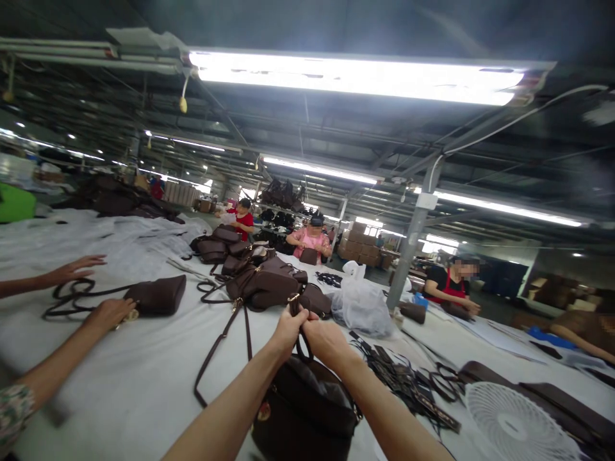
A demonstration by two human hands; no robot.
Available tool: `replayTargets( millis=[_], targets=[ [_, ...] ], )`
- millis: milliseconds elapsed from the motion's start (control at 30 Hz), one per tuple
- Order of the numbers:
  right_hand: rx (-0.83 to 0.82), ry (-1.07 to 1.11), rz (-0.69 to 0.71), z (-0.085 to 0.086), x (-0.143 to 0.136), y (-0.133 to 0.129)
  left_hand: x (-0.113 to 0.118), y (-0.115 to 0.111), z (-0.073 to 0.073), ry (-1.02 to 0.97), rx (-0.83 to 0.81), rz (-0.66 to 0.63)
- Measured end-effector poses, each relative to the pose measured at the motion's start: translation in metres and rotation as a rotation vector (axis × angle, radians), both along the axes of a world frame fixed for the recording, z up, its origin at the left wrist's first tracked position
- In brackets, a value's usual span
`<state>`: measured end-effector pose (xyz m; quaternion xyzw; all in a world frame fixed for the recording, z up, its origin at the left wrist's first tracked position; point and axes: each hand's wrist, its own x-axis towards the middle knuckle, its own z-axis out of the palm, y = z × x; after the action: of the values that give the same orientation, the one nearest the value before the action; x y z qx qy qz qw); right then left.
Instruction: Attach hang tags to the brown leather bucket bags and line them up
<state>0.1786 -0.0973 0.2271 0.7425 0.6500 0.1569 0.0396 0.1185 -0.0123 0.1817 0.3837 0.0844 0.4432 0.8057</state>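
A dark brown handbag (pixel 307 410) stands on the white-covered table right before me, its top open with pale stuffing inside. Both my hands are raised above it, close together at the bag's dark strap (pixel 302 346). My left hand (pixel 288 330) has its fingers closed on the strap near a gold clasp (pixel 293 298). Touching it, my right hand (pixel 324 336) also has its fingers closed round the strap. A long shoulder strap (pixel 216 355) curves over the table left of my left forearm.
Another person's hands (pixel 108 314) handle a brown bag (pixel 161 296) at the left. Beyond mine lies a pile of brown bags (pixel 264 282). To the right are a plastic bag (pixel 360 304), black straps (pixel 398 378), a white fan (pixel 519 419) and a metal post (pixel 408 246).
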Motion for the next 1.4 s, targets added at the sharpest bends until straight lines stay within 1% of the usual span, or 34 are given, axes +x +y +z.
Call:
replayTargets(
  millis=[133,233,300,400,467,500,600,667,733,800,867,1000,1100,1167,1233,1300,1400],
  targets=[
    [0.021,0.064,-0.005,0.004,0.011,-0.002,-0.007,0.021,0.002,-0.029,-0.099,0.065],
    [0.050,0.082,-0.055,0.007,0.021,-0.007,-0.017,0.032,0.003,-0.066,-0.144,0.056],
    [0.065,0.084,-0.071,0.007,0.023,-0.008,-0.019,0.029,0.003,-0.072,-0.153,0.007],
    [0.070,0.099,-0.043,0.007,0.017,-0.004,-0.012,0.017,0.002,-0.060,-0.163,-0.065],
    [0.071,0.118,-0.017,0.007,0.013,-0.001,-0.007,0.014,0.002,-0.056,-0.175,-0.077],
    [0.072,0.130,-0.005,0.008,0.013,-0.001,-0.006,0.016,0.002,-0.057,-0.184,-0.070],
    [0.078,0.169,0.009,0.011,0.024,-0.009,-0.016,0.036,0.005,-0.064,-0.225,-0.010],
    [0.086,0.194,0.006,0.014,0.041,-0.020,-0.029,0.056,0.008,-0.057,-0.245,0.043],
    [0.105,0.231,0.035,0.017,0.060,-0.032,-0.041,0.071,0.010,-0.027,-0.236,0.074],
    [0.140,0.262,0.094,0.021,0.073,-0.040,-0.046,0.074,0.012,0.017,-0.184,0.062],
    [0.164,0.250,0.135,0.025,0.076,-0.042,-0.042,0.065,0.016,0.071,-0.090,-0.001],
    [0.132,0.118,0.094,0.037,0.057,-0.030,-0.020,0.030,0.029,0.188,0.124,-0.184],
    [0.112,0.056,0.049,0.046,0.042,-0.023,-0.011,0.012,0.037,0.331,0.316,-0.244],
    [0.112,0.035,0.020,0.051,0.038,-0.021,-0.012,0.009,0.041,0.443,0.456,-0.272],
    [0.119,0.021,-0.008,0.053,0.039,-0.021,-0.015,0.009,0.042,0.521,0.539,-0.309],
    [0.118,0.016,-0.021,0.054,0.040,-0.023,-0.019,0.010,0.042,0.561,0.559,-0.331],
    [0.142,0.019,-0.007,0.053,0.038,-0.025,-0.021,0.012,0.044,0.624,0.591,-0.314]
  ],
)
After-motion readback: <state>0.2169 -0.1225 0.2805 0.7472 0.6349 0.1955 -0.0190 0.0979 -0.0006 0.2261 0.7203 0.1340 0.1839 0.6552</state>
